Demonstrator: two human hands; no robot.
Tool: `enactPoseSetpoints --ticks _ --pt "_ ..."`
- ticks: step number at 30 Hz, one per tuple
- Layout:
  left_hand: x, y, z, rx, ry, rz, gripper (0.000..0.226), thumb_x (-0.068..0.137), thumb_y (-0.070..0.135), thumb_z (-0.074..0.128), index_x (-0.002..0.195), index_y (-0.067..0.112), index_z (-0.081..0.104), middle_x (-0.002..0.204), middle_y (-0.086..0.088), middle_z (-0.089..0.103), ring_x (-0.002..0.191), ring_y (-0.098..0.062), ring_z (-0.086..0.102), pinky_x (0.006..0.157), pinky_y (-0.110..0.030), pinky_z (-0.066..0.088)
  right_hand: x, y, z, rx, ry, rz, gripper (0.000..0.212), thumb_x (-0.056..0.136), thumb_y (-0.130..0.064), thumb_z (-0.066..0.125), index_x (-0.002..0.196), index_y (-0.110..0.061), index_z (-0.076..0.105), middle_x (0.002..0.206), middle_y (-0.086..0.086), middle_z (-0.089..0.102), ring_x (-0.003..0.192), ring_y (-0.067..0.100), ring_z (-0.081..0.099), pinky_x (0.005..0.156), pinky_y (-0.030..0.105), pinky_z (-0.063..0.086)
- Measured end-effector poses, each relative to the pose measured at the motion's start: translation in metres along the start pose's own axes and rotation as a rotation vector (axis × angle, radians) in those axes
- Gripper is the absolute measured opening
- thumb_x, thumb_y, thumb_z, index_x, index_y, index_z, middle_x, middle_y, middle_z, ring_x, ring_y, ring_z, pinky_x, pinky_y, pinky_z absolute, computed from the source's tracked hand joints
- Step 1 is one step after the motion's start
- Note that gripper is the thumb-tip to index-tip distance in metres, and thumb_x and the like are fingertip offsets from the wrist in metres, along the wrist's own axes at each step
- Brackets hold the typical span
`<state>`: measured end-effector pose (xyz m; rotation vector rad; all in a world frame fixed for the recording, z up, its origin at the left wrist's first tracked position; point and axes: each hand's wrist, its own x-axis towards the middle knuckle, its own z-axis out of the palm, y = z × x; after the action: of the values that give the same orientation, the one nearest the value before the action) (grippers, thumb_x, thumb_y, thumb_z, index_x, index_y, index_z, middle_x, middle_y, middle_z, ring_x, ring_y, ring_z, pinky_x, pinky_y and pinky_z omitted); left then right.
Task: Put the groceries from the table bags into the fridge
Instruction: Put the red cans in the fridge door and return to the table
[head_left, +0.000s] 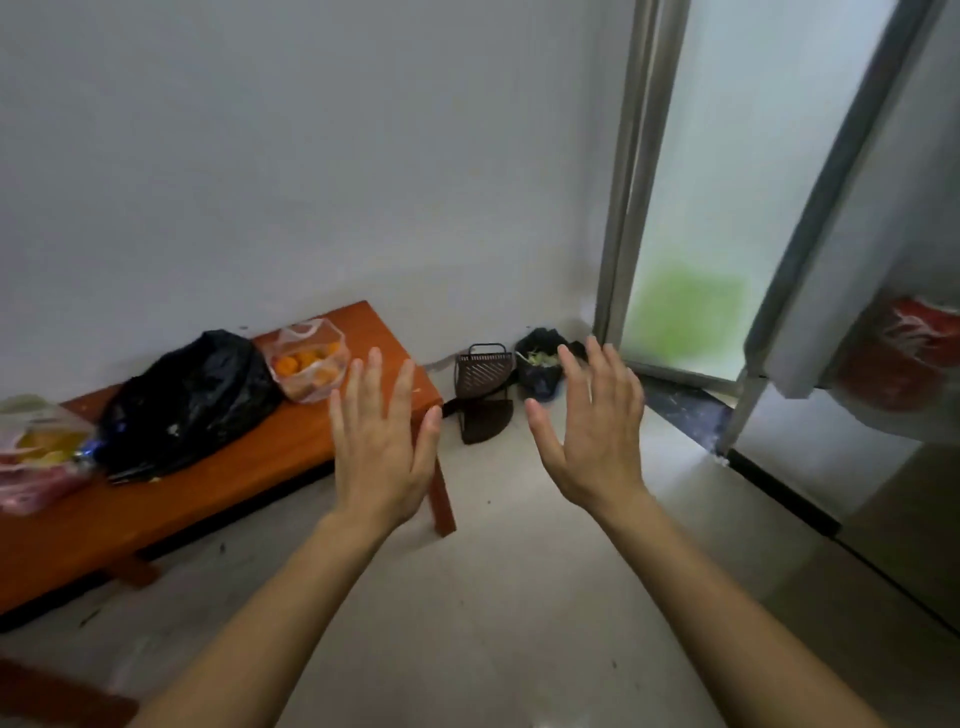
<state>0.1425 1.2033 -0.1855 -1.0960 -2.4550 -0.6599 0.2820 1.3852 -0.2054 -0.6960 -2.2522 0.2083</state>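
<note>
Black bag (192, 400) lengthwise along tabletop (234, 467), orange bag (309, 366) at far end; left hand (382, 441), right hand (592, 431) beside far corner, grips released, empty.

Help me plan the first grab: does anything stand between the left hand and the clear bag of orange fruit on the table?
Nothing visible does. The left hand hovers open just right of the clear bag, near the corner of the table; the black bag lies on the clear bag's other side.
</note>
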Motion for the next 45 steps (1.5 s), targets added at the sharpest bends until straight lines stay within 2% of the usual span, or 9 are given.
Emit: enactPoseSetpoints --ticks 8,16,20,25,28,33,38,42,45 --pt "-0.027 -0.25 -0.102 0.118 0.044 -0.25 0.07 0.098 0.058 0.018 0.156 0.019 0.027 0.166 -0.011 0.009 0.153 -0.027 0.003 0.122 -0.053 0.005 0.029 -0.236 0.14 0.095 -0.14 -0.171 0.069 0.098 -0.056 0.045 0.153 -0.017 0.031 0.16 0.014 0.027 0.149 0.031 0.023 0.121 0.049 0.017" --pt "-0.082 -0.424 -0.151 0.172 0.067 -0.481 0.067 0.1 0.057 0.017 0.158 0.023 0.02 0.167 -0.005 0.004 0.153 -0.022 -0.003 0.122 -0.052 0.004 0.019 -0.42 0.246 0.225 -0.33 -0.414 0.062 0.1 -0.053 0.041 0.152 -0.02 0.034 0.159 0.01 0.033 0.147 0.028 0.029 0.117 0.047 0.029" --pt "-0.09 -0.495 -0.158 0.21 0.084 -0.575 0.065 0.101 0.057 0.018 0.157 0.024 0.02 0.167 -0.006 0.006 0.153 -0.024 -0.001 0.122 -0.053 0.006 0.027 -0.485 0.304 0.247 -0.382 -0.5 0.061 0.101 -0.052 0.041 0.152 -0.02 0.035 0.157 0.01 0.037 0.145 0.027 0.032 0.117 0.045 0.031" --pt "-0.072 -0.588 -0.151 0.289 0.02 -0.677 0.066 0.1 0.059 0.016 0.157 0.025 0.018 0.167 -0.007 0.005 0.153 -0.026 0.0 0.121 -0.05 0.003 0.048 -0.553 0.391 0.309 -0.442 -0.54 0.06 0.101 -0.049 0.044 0.152 -0.02 0.037 0.154 0.009 0.04 0.143 0.026 0.036 0.114 0.044 0.034" --pt "-0.048 -0.65 -0.146 0.33 -0.029 -0.717 0.068 0.099 0.061 0.016 0.157 0.025 0.016 0.167 -0.006 0.003 0.153 -0.027 0.0 0.12 -0.049 0.001 0.069 -0.593 0.446 0.371 -0.49 -0.56 0.057 0.1 -0.047 0.047 0.15 -0.022 0.037 0.149 0.008 0.046 0.138 0.025 0.041 0.109 0.044 0.042" --pt "-0.003 -0.743 -0.146 0.348 -0.076 -0.825 0.075 0.096 0.064 0.012 0.157 0.021 0.018 0.166 -0.01 0.007 0.153 -0.031 0.006 0.121 -0.055 0.011 0.114 -0.658 0.534 0.394 -0.653 -0.596 0.052 0.101 -0.041 0.048 0.147 -0.017 0.041 0.136 0.007 0.056 0.125 0.025 0.052 0.094 0.038 0.051" --pt "0.013 -0.808 -0.145 0.3 -0.071 -0.907 0.073 0.096 0.062 0.018 0.154 0.018 0.025 0.165 -0.012 0.014 0.151 -0.034 0.014 0.119 -0.057 0.017 0.14 -0.724 0.604 0.379 -0.828 -0.676 0.035 0.102 -0.027 0.043 0.135 -0.018 0.048 0.119 0.007 0.061 0.1 0.024 0.061 0.075 0.038 0.057" --pt "0.016 -0.857 -0.136 0.268 -0.185 -0.913 0.073 0.096 0.062 0.014 0.157 0.022 0.016 0.166 -0.008 0.006 0.153 -0.029 0.007 0.121 -0.051 0.012 0.136 -0.77 0.651 0.306 -0.976 -0.727 0.03 0.101 -0.025 0.042 0.127 -0.017 0.056 0.113 0.008 0.064 0.093 0.026 0.063 0.076 0.039 0.055" --pt "0.023 -0.902 -0.125 0.197 -0.309 -0.872 0.058 0.104 0.05 0.026 0.155 0.022 0.021 0.166 -0.006 0.01 0.153 -0.027 0.009 0.121 -0.047 0.013 0.125 -0.795 0.684 0.238 -1.101 -0.734 0.03 0.101 -0.022 0.045 0.128 -0.02 0.058 0.109 0.005 0.067 0.091 0.019 0.063 0.074 0.032 0.052"
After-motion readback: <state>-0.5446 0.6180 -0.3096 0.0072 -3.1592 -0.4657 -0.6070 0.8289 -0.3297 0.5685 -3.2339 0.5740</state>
